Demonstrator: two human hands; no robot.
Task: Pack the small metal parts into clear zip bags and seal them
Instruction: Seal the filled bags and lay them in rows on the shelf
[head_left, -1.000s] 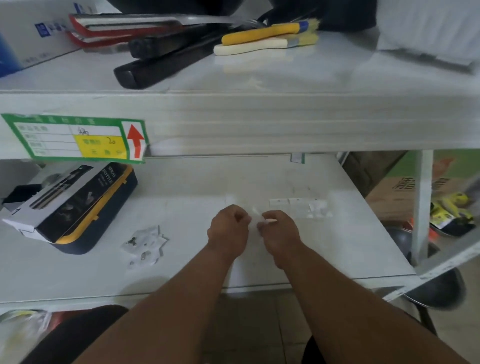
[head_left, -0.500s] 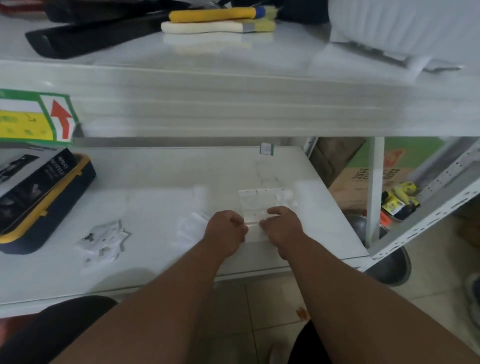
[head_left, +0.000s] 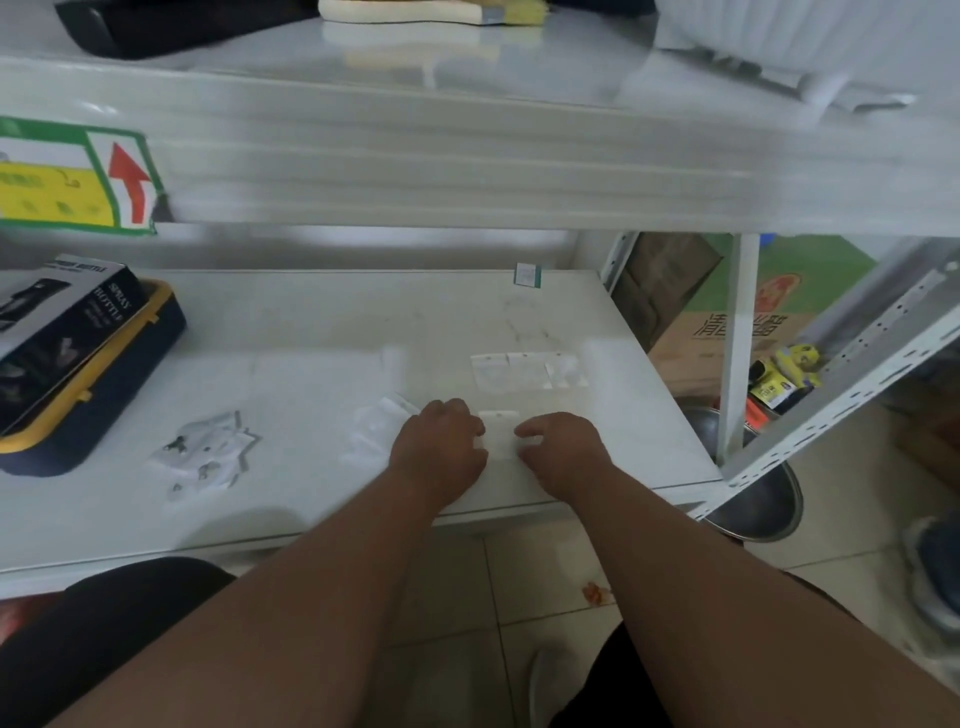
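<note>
A green-bordered label (head_left: 72, 176) with a yellow panel and red arrow is seen above a navy, yellow-trimmed case (head_left: 130, 364).

My view blurs the zip bag (head_left: 500, 434) between my hands, so I can't tell what it holds or whether it's sealed. My fingertips curl out of sight. At the left edge of the frame, the green label (head_left: 72, 176) and boxed case (head_left: 67, 358) are cut off.

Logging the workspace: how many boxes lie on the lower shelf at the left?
1 fully apparent: the black spray bottle box lies atop a navy and yellow case at the shelf's left end. Others beyond the frame's edge may be hidden.
</note>
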